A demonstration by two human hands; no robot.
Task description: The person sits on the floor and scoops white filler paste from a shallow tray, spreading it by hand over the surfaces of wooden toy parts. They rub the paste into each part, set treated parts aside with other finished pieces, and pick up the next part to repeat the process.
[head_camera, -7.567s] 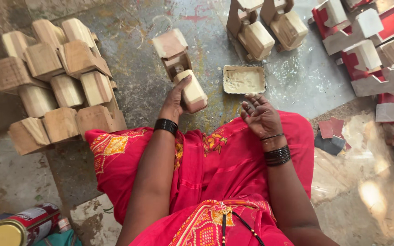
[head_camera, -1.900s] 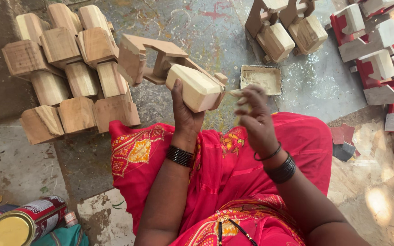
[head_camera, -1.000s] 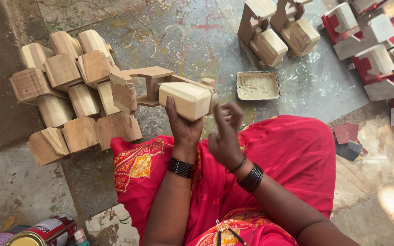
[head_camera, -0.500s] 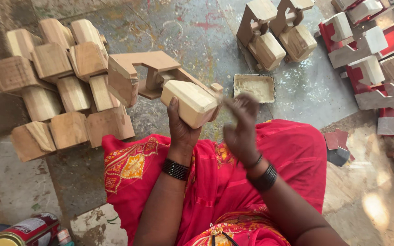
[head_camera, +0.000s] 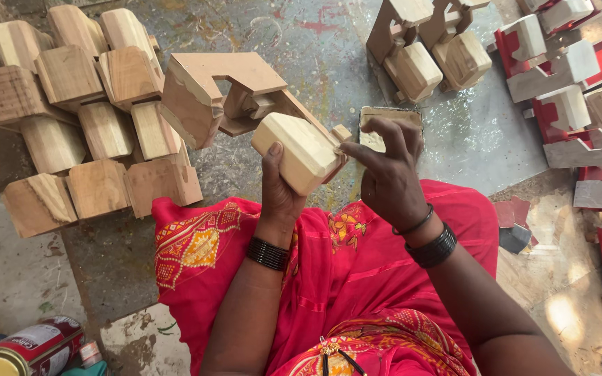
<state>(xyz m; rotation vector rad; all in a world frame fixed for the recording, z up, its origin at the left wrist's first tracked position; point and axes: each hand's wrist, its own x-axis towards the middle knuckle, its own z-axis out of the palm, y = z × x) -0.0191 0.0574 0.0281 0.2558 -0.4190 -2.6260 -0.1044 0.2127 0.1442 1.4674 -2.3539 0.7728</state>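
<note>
My left hand [head_camera: 279, 189] grips a bare wooden toy truck [head_camera: 245, 104] from below, held up over my lap with its blocky front end toward me. My right hand [head_camera: 384, 170] has its fingertips pressed against the edge of that front block, fingers bent, holding nothing that I can make out. Just behind my right hand, a small square tray of pale paste [head_camera: 377, 125] sits on the floor, partly hidden. Red cloth [head_camera: 357, 264] covers my lap.
A stack of unpainted wooden truck bodies [head_camera: 85, 118] lies at the left. Two more wooden trucks [head_camera: 430, 52] stand at the top. Red and white painted parts [head_camera: 580, 90] crowd the right edge. Paint tins [head_camera: 22, 348] sit at the bottom left.
My left hand lifted the wooden truck from the floor to over my lap. My right hand came from the paste tray to the truck's front block and rubs along its edge.
</note>
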